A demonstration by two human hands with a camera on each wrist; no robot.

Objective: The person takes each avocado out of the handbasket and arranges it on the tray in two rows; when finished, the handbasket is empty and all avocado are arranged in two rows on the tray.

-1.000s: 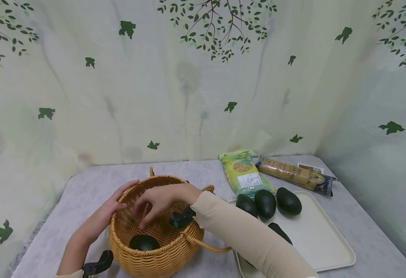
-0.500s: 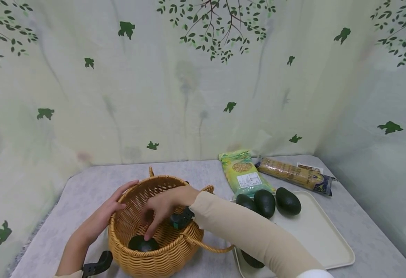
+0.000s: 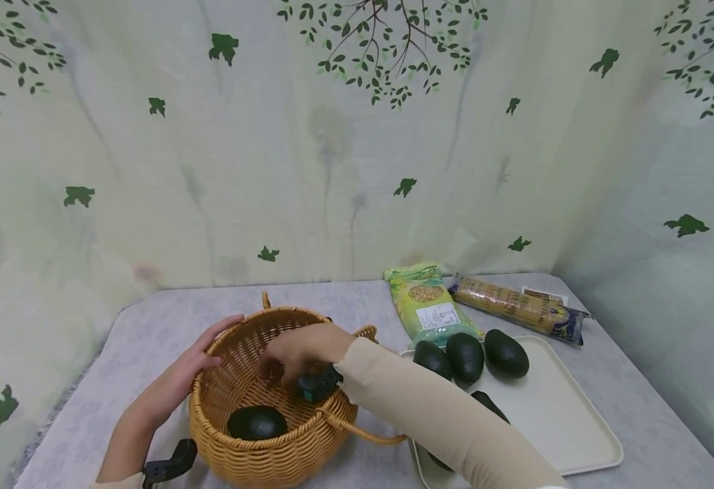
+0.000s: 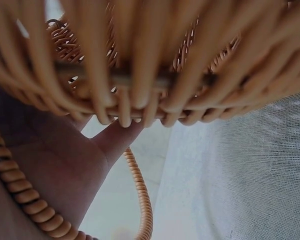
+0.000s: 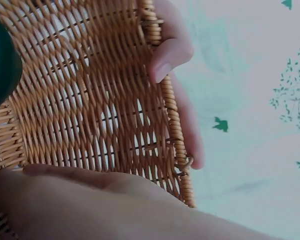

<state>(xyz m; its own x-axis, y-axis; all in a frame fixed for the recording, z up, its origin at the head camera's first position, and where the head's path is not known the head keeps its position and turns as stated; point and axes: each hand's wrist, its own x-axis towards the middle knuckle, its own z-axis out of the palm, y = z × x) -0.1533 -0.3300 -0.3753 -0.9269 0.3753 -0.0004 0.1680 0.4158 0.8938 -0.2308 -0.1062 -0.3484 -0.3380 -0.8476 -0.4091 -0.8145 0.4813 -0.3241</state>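
A wicker basket [image 3: 277, 468] with rope-like handles stands at the lower left of the head view. My left hand [image 3: 176, 384] grips its left rim, thumb over the inside and fingers along the outside, as the right wrist view also shows. A dark green avocado [image 3: 257, 422] lies in the basket's near part. My right hand [image 3: 298, 350] reaches down into the basket beyond the avocado, fingers bent downward and apart from it. In the right wrist view this hand [image 5: 90, 195] lies low along the woven wall; its fingertips are hidden, so I cannot tell what they hold.
A cream tray [image 3: 567, 407] at the right bears several avocados [image 3: 506, 354], partly covered by my right sleeve [image 3: 430, 401]. Behind it lie a yellow-green bag of beans [image 3: 426, 305] and a long pack of noodles [image 3: 515, 309]. A printed curtain [image 3: 332, 170] backs the table.
The right hand shifts right and deeper into the basket, its thumb touching the avocado half a second ago and now off it. The avocado has turned slightly and shows more. Left hand keeps still.
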